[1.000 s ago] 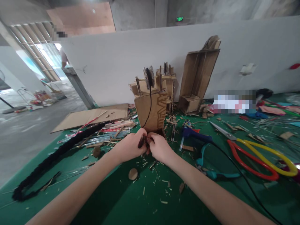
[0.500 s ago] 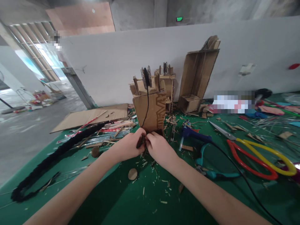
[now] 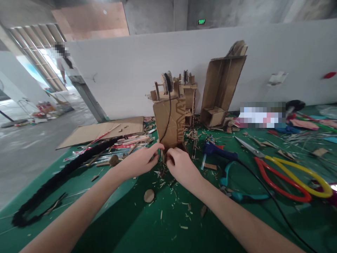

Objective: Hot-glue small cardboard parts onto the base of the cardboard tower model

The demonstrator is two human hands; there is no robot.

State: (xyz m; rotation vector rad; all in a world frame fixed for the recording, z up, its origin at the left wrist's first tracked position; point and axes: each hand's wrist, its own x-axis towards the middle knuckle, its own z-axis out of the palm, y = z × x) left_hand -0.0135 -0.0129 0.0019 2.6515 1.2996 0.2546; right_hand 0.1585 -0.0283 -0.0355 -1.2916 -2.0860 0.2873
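Note:
A cardboard tower (image 3: 168, 121) stands before me with a spool (image 3: 167, 82) mounted on a stick at its top. Black cord (image 3: 168, 119) hangs from the spool down the front of the tower to my left fingers. My left hand (image 3: 140, 161) is at the tower's lower left, forefinger stretched out and thumb apart from it, beside the cord. My right hand (image 3: 181, 163) has its fingers curled at the low cardboard tray (image 3: 181, 144) on the tower's base. What lies between the right fingertips is hidden.
Scissors (image 3: 263, 154), a blue glue gun (image 3: 219, 150) with its cable, and teal-handled pliers (image 3: 237, 195) lie to the right. At left is a black fuzzy strip (image 3: 68, 175). A cardboard disc (image 3: 149, 196) and scraps lie in front; a tall cardboard piece (image 3: 223, 84) leans behind.
The dark thing between my hands is no longer visible there. My left fingers have spread apart. The tower and spool have shifted slightly right and turned. A person has come into view at far left.

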